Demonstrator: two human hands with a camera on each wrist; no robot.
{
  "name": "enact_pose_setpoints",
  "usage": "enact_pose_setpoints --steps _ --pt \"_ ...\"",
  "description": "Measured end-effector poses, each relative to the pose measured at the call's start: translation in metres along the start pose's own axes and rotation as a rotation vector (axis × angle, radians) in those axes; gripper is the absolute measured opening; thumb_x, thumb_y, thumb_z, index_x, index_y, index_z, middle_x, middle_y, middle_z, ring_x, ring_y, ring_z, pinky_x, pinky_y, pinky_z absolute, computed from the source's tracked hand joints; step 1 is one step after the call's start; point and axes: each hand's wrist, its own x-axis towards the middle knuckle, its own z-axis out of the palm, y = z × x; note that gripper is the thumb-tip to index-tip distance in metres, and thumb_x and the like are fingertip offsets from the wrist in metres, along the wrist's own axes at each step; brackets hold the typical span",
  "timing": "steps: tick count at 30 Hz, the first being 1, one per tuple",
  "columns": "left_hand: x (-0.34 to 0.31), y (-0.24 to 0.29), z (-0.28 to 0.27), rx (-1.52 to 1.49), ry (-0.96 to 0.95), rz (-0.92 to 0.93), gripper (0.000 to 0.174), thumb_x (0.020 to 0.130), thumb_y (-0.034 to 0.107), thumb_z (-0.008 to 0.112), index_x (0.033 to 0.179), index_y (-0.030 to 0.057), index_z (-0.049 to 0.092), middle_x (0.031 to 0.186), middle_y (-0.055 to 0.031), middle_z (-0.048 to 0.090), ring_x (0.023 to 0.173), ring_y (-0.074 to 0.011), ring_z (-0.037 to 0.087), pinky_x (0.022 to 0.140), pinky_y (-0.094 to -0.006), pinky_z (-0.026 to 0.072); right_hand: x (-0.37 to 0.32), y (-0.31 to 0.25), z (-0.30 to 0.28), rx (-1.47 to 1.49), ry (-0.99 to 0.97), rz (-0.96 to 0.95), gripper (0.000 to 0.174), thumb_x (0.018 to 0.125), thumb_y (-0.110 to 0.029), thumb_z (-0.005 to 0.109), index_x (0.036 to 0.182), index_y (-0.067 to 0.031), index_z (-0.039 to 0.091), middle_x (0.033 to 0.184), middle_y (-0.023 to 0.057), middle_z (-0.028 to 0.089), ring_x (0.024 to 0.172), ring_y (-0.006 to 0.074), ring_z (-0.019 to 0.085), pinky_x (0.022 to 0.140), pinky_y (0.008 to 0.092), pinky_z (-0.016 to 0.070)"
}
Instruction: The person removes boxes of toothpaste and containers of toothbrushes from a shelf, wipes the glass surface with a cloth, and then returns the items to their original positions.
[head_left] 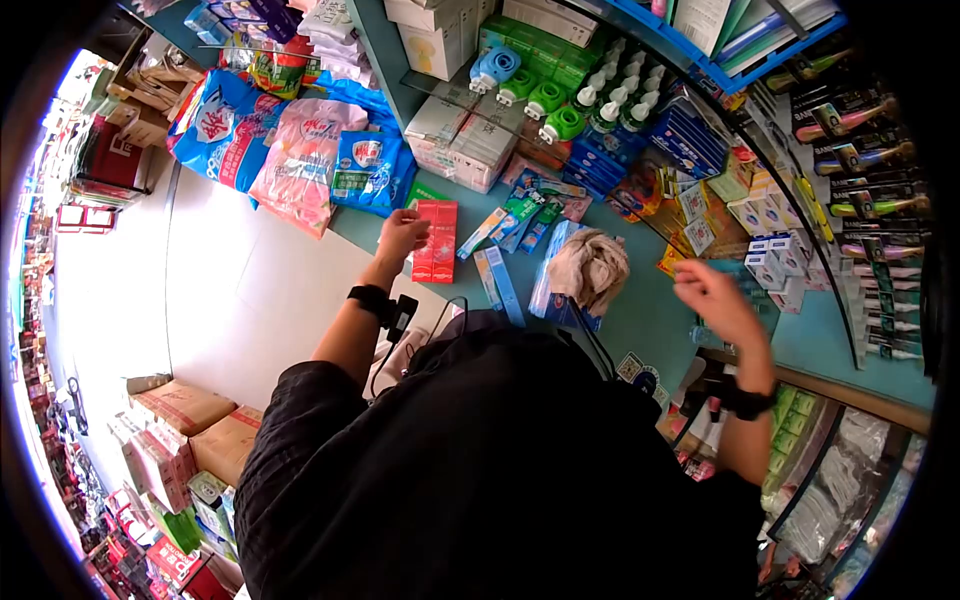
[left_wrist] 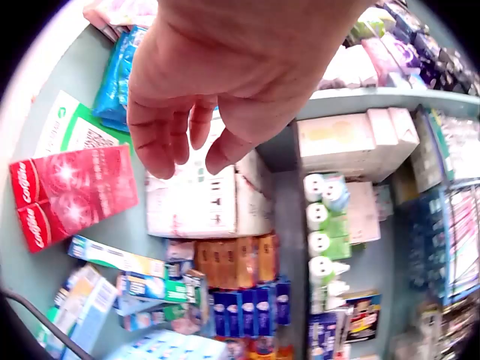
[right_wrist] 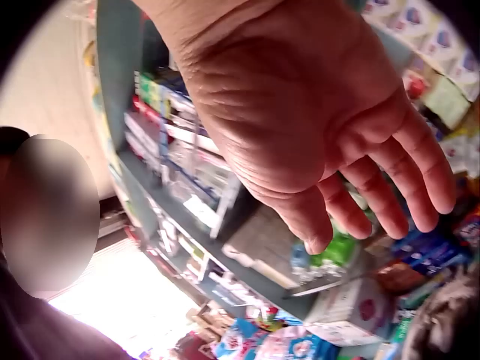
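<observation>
Two red Colgate toothpaste boxes [head_left: 434, 250] lie side by side on the green counter [head_left: 650, 300]. My left hand [head_left: 403, 236] is right at their left edge in the head view; in the left wrist view its loosely bent fingers hold nothing, and the red boxes [left_wrist: 79, 191] lie beside it. Over the right part of the counter, my right hand [head_left: 718, 302] is raised with relaxed fingers. Its bare palm [right_wrist: 300, 112] faces the right wrist camera. Between the hands are slim blue-and-white toothpaste boxes [head_left: 498, 280] and a crumpled beige cloth [head_left: 588, 268] on a blue box.
Blue and pink detergent bags [head_left: 300, 160] are at the counter's left end. Green and blue bottles [head_left: 545, 98] and white pump bottles [head_left: 620, 95] stand on the shelf behind. Packaged toothbrushes [head_left: 870, 200] hang at right. Brown cartons [head_left: 222, 440] sit on the floor.
</observation>
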Motion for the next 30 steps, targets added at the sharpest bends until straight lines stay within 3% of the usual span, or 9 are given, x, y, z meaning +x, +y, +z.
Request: enact_pose_setpoints --steps 2,5,6,9,13,14,18,25,30 --pt "0.023 -0.038 -0.006 0.184 0.034 -0.050 0.037 0.079 0.017 0.073 0.107 0.0046 0.054 0.088 -0.0042 0.062 0.076 -0.0175 0.065 0.067 -0.0277 0.0523 0.028 0.041 0.042 0.016 0.041 0.033 0.047 0.089 -0.018 0.062 0.132 -0.0055 0.047 0.120 0.0155 0.058 0.106 0.0254 0.059 0.088 0.0354 0.0473" --pt "0.054 -0.102 -0.014 0.807 0.286 0.143 0.076 0.061 0.034 0.083 0.120 -0.0027 0.052 0.111 -0.0210 0.063 0.098 -0.0318 0.064 0.081 -0.0359 0.0532 0.059 0.073 0.096 -0.028 0.160 -0.052 0.058 0.088 -0.019 0.063 0.140 -0.0076 0.038 0.136 0.0197 0.046 0.127 0.0339 0.044 0.102 0.0402 0.0389" --pt "0.051 -0.101 -0.013 0.802 0.236 0.008 0.090 0.057 0.040 0.084 0.126 -0.0051 0.047 0.119 -0.0246 0.059 0.111 -0.0345 0.059 0.090 -0.0373 0.0498 0.065 0.075 0.107 -0.017 0.178 -0.091 0.063 0.087 -0.017 0.063 0.142 -0.0078 0.035 0.141 0.0200 0.041 0.130 0.0357 0.039 0.105 0.0407 0.0355" --pt "0.046 -0.109 -0.007 0.774 0.190 -0.161 0.104 0.053 0.042 0.086 0.132 -0.0073 0.039 0.118 -0.0254 0.059 0.113 -0.0331 0.057 0.096 -0.0381 0.0470 0.084 0.096 0.141 -0.100 0.212 -0.252 0.065 0.084 -0.017 0.065 0.142 -0.0107 0.035 0.142 0.0208 0.039 0.131 0.0380 0.038 0.105 0.0424 0.0359" --pt "0.038 -0.124 0.006 0.714 0.189 -0.194 0.130 0.050 0.042 0.089 0.142 -0.0092 0.013 0.127 -0.0286 0.051 0.120 -0.0381 0.051 0.101 -0.0393 0.0432 0.087 0.093 0.166 -0.352 0.129 0.030 0.074 0.082 -0.015 0.066 0.146 -0.0194 0.029 0.146 0.0298 0.025 0.133 0.0480 0.029 0.107 0.0467 0.0345" --pt "0.038 -0.126 0.009 0.706 0.154 -0.190 0.136 0.050 0.041 0.089 0.146 -0.0025 0.002 0.134 -0.0284 0.044 0.123 -0.0410 0.047 0.101 -0.0424 0.0425 0.087 0.094 0.168 -0.348 0.125 0.018 0.077 0.081 -0.015 0.067 0.146 -0.0194 0.027 0.147 0.0317 0.019 0.133 0.0497 0.027 0.107 0.0477 0.0340" --pt "0.022 -0.120 0.038 0.835 0.281 -0.112 0.136 0.051 0.039 0.090 0.150 0.0192 -0.001 0.138 -0.0202 0.032 0.126 -0.0388 0.040 0.097 -0.0507 0.0430 0.087 0.095 0.170 -0.340 0.124 0.029 0.075 0.081 -0.014 0.067 0.145 -0.0181 0.028 0.148 0.0309 0.019 0.133 0.0491 0.027 0.107 0.0480 0.0342" --pt "0.027 -0.109 0.050 0.983 0.298 -0.278 0.134 0.051 0.044 0.087 0.151 0.0219 -0.001 0.135 -0.0186 0.035 0.122 -0.0364 0.044 0.096 -0.0493 0.0434 0.090 0.086 0.168 -0.366 0.093 0.060 0.073 0.081 -0.016 0.066 0.145 -0.0173 0.029 0.148 0.0302 0.019 0.134 0.0487 0.025 0.107 0.0486 0.0343" --pt "0.019 -0.100 0.015 0.813 0.166 -0.170 0.131 0.055 0.046 0.083 0.149 0.0093 0.001 0.133 -0.0259 0.041 0.120 -0.0415 0.047 0.097 -0.0460 0.0438 0.088 0.089 0.166 -0.329 0.085 0.062 0.074 0.082 -0.018 0.066 0.145 -0.0176 0.029 0.149 0.0285 0.019 0.135 0.0487 0.025 0.107 0.0488 0.0339"
